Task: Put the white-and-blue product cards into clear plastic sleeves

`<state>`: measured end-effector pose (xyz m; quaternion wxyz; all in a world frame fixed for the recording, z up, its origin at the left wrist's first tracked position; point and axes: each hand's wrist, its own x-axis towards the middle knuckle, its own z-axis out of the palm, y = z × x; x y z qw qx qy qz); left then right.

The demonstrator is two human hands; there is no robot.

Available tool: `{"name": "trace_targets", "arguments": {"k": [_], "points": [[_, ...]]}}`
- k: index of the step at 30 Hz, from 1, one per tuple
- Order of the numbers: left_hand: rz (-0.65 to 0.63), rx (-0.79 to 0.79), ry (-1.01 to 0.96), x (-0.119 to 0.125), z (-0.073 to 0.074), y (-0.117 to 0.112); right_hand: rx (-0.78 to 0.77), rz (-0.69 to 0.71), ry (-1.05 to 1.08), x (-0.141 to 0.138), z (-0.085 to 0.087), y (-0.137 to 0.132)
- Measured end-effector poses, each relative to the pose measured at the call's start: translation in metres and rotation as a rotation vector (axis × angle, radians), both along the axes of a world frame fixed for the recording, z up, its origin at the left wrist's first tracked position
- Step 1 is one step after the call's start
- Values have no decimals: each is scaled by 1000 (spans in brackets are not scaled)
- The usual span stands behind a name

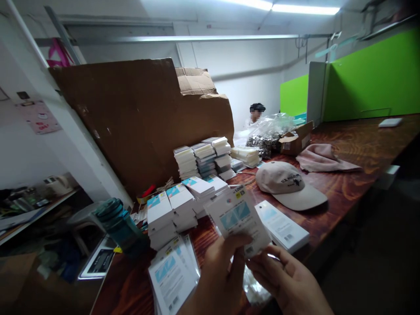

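My left hand and my right hand are both closed on the lower edge of a white packaged card with blue panels, held up above the wooden table. The left thumb presses its front; the right fingers pinch its lower right corner. Below the left hand lies a fanned pile of similar sleeved cards. Just right of the held card a thin white box lies flat.
Stacks of white card packs and taller stacks stand before a big leaning cardboard sheet. A beige cap, pink cloth, small carton, teal bottle. A person sits far behind a plastic bag.
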<state>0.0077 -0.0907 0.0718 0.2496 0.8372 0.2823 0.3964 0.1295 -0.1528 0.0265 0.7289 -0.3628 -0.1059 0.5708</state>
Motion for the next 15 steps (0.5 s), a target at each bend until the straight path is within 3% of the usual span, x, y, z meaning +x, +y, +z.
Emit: {"name": "trace_targets", "arguments": {"k": [8, 13, 15], "points": [[-99, -17, -3, 1, -2, 5, 25, 74, -14, 3, -4, 4], [-46, -105, 26, -4, 13, 4, -105, -292, -417, 14, -12, 11], [-43, -163, 65, -5, 19, 4, -76, -264, -532, 17, -12, 11]]}}
